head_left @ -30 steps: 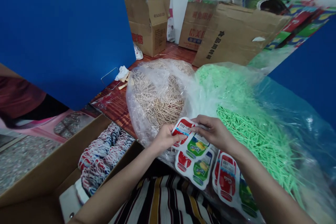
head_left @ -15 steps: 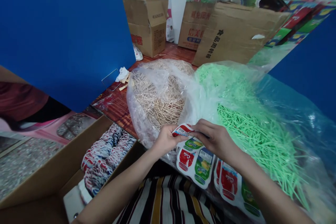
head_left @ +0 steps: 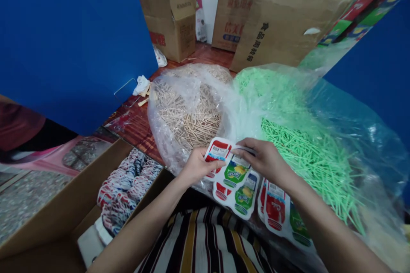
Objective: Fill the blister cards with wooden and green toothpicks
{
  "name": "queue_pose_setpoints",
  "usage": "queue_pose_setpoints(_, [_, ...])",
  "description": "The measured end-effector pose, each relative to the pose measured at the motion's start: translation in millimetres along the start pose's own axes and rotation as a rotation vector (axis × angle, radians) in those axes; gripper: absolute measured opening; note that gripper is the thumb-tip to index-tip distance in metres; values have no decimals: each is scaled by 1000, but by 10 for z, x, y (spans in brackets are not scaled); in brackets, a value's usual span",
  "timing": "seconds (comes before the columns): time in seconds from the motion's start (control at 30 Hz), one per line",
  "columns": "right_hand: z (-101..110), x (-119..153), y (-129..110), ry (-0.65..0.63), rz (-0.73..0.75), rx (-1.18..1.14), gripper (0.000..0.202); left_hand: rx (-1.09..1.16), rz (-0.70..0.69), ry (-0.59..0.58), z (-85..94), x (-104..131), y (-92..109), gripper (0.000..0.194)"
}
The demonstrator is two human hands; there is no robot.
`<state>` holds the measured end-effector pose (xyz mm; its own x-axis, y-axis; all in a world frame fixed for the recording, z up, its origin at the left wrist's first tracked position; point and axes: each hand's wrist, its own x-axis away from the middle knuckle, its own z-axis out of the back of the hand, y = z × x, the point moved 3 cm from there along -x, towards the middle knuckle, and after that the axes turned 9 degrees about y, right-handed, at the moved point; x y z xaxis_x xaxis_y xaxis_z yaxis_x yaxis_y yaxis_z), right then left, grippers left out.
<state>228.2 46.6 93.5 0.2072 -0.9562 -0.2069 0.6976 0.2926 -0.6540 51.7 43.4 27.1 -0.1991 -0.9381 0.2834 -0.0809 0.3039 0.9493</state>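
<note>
Between my two hands is a printed double packet (head_left: 236, 170), bottle-shaped, with a red cola half and a green lemon half. My left hand (head_left: 196, 167) pinches its red side, thumb across the front. My right hand (head_left: 267, 158) is closed at its upper right edge, fingertips together; what lies inside the pinch is partly hidden. Just below lie more such packets (head_left: 245, 196), and another group (head_left: 275, 211) sits under my right forearm. Past my left hand is a clear bag of thin beige sticks (head_left: 201, 126). A bag of green sticks (head_left: 307, 166) lies beyond my right hand.
At lower left stands an open cardboard box (head_left: 41, 217) with rows of stacked packets (head_left: 128, 183) inside. Cardboard cartons (head_left: 169, 17) stand at the back of the red-brown table (head_left: 134, 126). Blue panels (head_left: 73, 42) flank both sides. Part of another person (head_left: 19, 128) shows at far left.
The packet has turned from nearly edge-on to facing me, so both printed halves show. My left thumb now lies across its front. The view has shifted slightly.
</note>
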Motion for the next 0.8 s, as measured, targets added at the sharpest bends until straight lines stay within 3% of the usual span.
queue_pose_setpoints(0.13, [-14,-11,15,-8,-45,-67,26,19,-68,-71,-39,-15,64,21])
queue_pose_setpoints(0.4, [-58,2,52,55,-6,96,30,84,-108,79,-130,-90,15,19])
queue_pose_setpoints(0.8, [-124,94,156,147,20,-24,34,132,-108,114,-268,-77,-38,21])
